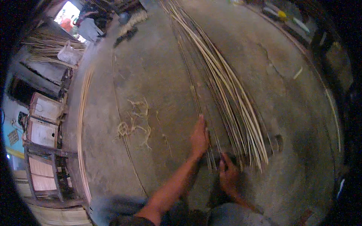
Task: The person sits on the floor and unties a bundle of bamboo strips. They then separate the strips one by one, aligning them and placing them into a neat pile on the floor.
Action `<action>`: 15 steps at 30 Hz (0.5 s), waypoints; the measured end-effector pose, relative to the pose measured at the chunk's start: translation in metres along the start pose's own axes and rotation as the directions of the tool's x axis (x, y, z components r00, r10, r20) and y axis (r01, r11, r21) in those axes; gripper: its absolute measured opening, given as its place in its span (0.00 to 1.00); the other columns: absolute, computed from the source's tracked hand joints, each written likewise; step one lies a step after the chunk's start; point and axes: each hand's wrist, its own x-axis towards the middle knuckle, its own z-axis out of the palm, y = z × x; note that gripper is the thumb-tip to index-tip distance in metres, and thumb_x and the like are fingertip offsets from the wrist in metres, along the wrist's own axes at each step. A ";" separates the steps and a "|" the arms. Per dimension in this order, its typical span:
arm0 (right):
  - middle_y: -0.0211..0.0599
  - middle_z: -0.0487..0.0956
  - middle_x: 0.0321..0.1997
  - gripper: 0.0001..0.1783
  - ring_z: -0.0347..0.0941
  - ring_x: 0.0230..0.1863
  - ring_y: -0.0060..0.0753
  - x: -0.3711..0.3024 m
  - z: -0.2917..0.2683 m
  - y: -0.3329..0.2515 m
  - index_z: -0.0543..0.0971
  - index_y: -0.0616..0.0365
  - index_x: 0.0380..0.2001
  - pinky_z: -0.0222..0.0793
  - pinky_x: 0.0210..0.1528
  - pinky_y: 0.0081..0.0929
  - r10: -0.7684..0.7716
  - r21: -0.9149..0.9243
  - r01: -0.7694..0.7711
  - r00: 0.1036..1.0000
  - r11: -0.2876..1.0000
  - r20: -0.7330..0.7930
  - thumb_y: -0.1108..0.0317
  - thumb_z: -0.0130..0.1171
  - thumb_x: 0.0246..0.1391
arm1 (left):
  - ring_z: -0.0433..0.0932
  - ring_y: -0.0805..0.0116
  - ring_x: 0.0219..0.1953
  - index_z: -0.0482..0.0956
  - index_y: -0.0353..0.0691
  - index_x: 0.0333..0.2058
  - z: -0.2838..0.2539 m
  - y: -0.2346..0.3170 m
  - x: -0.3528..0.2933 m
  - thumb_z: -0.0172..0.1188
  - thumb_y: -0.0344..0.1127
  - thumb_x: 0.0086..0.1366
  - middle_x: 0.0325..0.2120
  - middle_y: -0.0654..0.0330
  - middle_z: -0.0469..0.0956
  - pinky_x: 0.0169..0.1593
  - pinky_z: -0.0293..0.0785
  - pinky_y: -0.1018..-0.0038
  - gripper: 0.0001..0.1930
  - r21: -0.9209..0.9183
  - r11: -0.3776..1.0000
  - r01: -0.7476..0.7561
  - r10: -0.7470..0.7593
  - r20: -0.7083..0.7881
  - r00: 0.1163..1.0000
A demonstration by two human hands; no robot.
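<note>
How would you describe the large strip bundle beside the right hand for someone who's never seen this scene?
Over the grey-brown floor, find the right hand near the bottom. To its right begins a bundle of long strips, stretching to the top edge. Unlike the narrower bundle at far left, it mixes dark and pale strips and fans apart at its near end.

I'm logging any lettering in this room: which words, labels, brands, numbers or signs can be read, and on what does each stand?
No text can be read.
Dark patterned patch on the blue wall: too small and blurred to tell whether it bears writing.
Bundle of long cane-like sticks: no lettering visible.
</note>
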 end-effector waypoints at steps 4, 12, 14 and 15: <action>0.46 0.80 0.46 0.21 0.77 0.46 0.43 0.013 0.019 0.036 0.75 0.57 0.53 0.69 0.51 0.32 -0.114 -0.077 0.120 0.990 0.990 0.086 0.65 0.57 0.56 | 0.62 0.47 0.61 0.57 0.47 0.65 -0.003 -0.009 -0.005 0.45 0.40 0.68 0.67 0.53 0.51 0.58 0.61 0.52 0.27 0.137 0.986 0.098 -0.121 0.174 0.977; 0.36 0.82 0.38 0.16 0.78 0.41 0.30 -0.028 -0.013 0.043 0.80 0.58 0.43 0.71 0.48 0.28 0.153 0.102 -0.167 0.980 0.981 0.128 0.66 0.64 0.51 | 0.58 0.52 0.64 0.53 0.51 0.66 0.001 -0.002 0.004 0.45 0.48 0.68 0.67 0.56 0.53 0.62 0.55 0.53 0.30 0.265 0.964 0.006 -0.029 0.080 0.996; 0.37 0.83 0.37 0.13 0.78 0.40 0.30 -0.013 -0.006 0.033 0.82 0.59 0.37 0.71 0.48 0.28 0.225 0.141 -0.238 0.969 0.961 0.103 0.64 0.65 0.49 | 0.60 0.50 0.63 0.51 0.51 0.67 0.000 0.000 0.011 0.45 0.49 0.68 0.65 0.55 0.56 0.61 0.58 0.58 0.31 0.141 0.990 0.013 -0.019 0.039 0.999; 0.36 0.82 0.36 0.14 0.77 0.39 0.28 -0.009 -0.004 0.037 0.81 0.61 0.38 0.71 0.47 0.27 0.257 0.218 -0.279 0.958 0.935 0.124 0.65 0.65 0.50 | 0.63 0.50 0.61 0.48 0.49 0.67 -0.002 0.002 0.012 0.44 0.48 0.68 0.64 0.54 0.59 0.60 0.60 0.59 0.32 0.073 0.994 0.079 -0.085 0.092 0.992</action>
